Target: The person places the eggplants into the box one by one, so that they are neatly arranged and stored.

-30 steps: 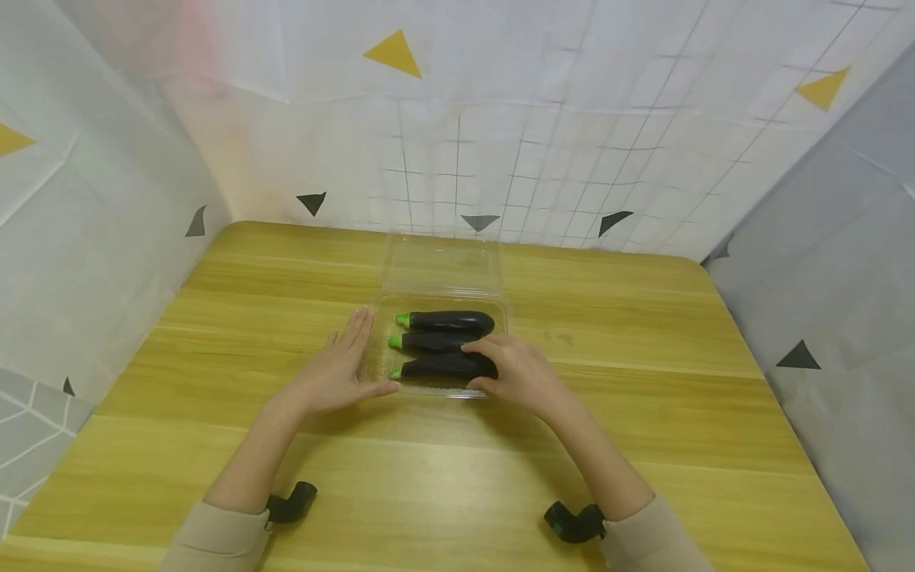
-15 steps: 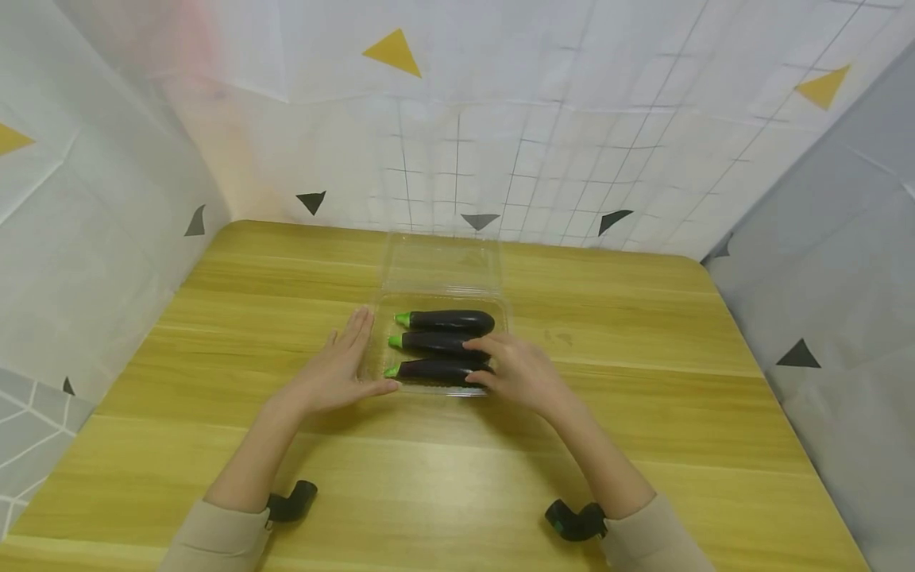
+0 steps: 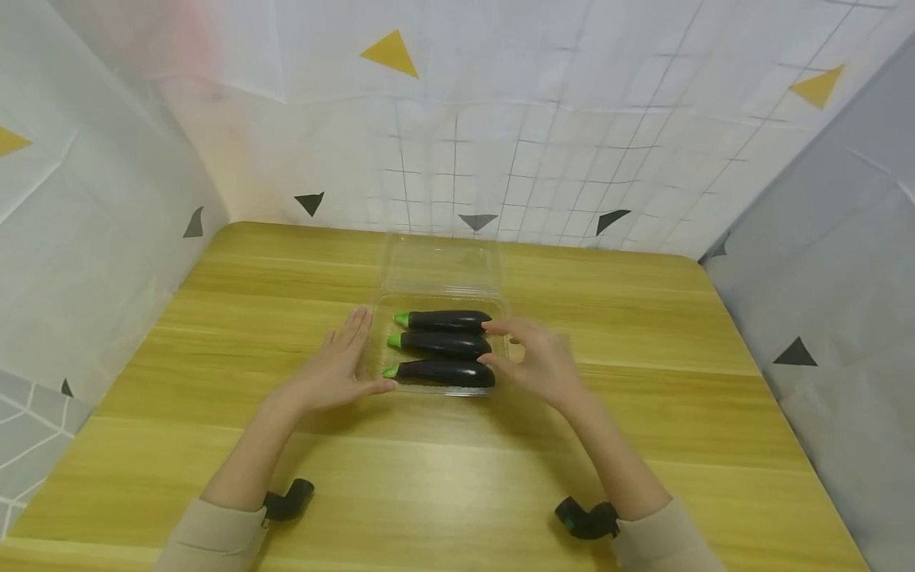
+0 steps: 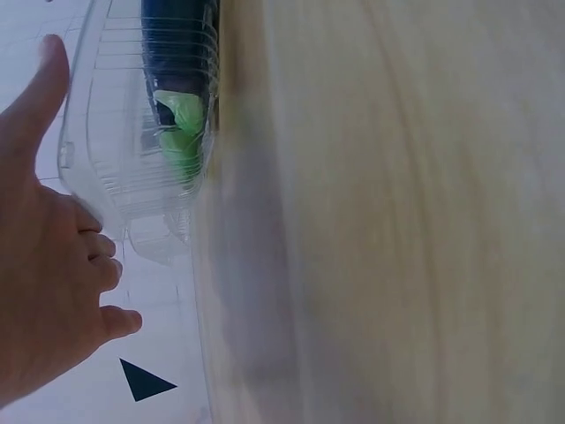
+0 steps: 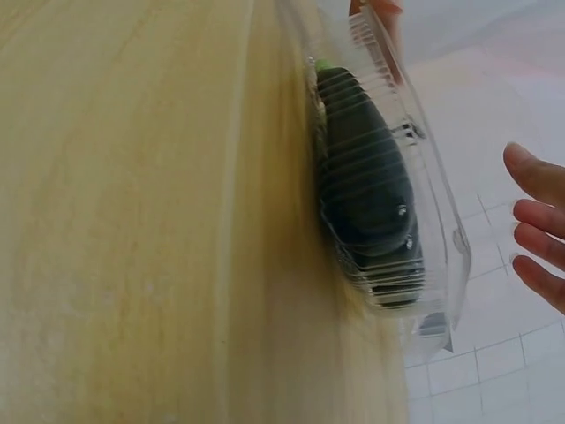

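Observation:
Three dark purple eggplants with green stems lie side by side in an open clear plastic clamshell box (image 3: 379, 365): a far eggplant (image 3: 446, 320), a middle eggplant (image 3: 443, 344) and a near eggplant (image 3: 443, 372). All their stems point left. My left hand (image 3: 334, 372) rests along the box's left side, fingers straight and thumb at the near corner. In the left wrist view a green stem (image 4: 181, 128) shows through the box wall. My right hand (image 3: 536, 357) hovers over the box's right side, thumb and fingers apart and holding nothing; the right wrist view shows it clear of the wall.
The box's transparent lid (image 3: 442, 264) lies folded back toward the rear of the wooden table (image 3: 429, 477). White sheeting (image 3: 343, 143) with triangles and grid lines stands behind and at both sides. Black wrist devices (image 3: 289, 500) sit at both cuffs.
My right hand has let go of the near eggplant and moved up and right. That eggplant has shifted slightly left and toward the near wall. The left hand stays put.

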The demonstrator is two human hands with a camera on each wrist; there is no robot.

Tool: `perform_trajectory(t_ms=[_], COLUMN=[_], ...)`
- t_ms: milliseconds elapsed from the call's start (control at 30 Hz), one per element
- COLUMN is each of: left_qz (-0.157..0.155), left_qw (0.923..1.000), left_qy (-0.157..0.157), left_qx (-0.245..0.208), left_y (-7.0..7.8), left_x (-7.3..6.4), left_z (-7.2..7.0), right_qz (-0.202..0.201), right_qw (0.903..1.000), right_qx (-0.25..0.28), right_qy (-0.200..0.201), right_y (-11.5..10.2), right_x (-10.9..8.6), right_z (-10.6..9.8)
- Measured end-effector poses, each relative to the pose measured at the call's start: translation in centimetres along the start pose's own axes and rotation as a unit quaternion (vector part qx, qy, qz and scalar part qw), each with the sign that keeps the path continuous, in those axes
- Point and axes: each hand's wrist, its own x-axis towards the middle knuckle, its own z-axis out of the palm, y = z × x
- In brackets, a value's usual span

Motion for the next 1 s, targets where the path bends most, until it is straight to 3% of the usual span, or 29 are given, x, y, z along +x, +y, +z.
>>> perform_trajectory(t_ms=[233,533,700,1000], left_qz=[-0.004,0.021,0.034,0.030], left_qw=[0.9992,0.9933,0.9929,0.9945], left_qy=[0.038,0.114,0.113,0.094], left_qx=[-0.015,-0.002,0.013,0.035], left_y=[0.1,0.6,1.0,1.5], left_x=[0.1,0.7,1.2,2.0], left_z=[-0.7,-1.0,-1.3,-1.9], right_qz=[-0.023,-0.004,0.000,0.000], right_qw=[0.9992,0.9983,0.9980,0.9980], right_qx=[0.020,0.027,0.029,0.040], right_qy=[0.025,0.052,0.056,0.050], right_y=[0.3,0.6,0.6,0.9], right_x=[0.2,0.2,0.2,0.0], right_z=[-0.5,-1.0,-1.2,-1.2])
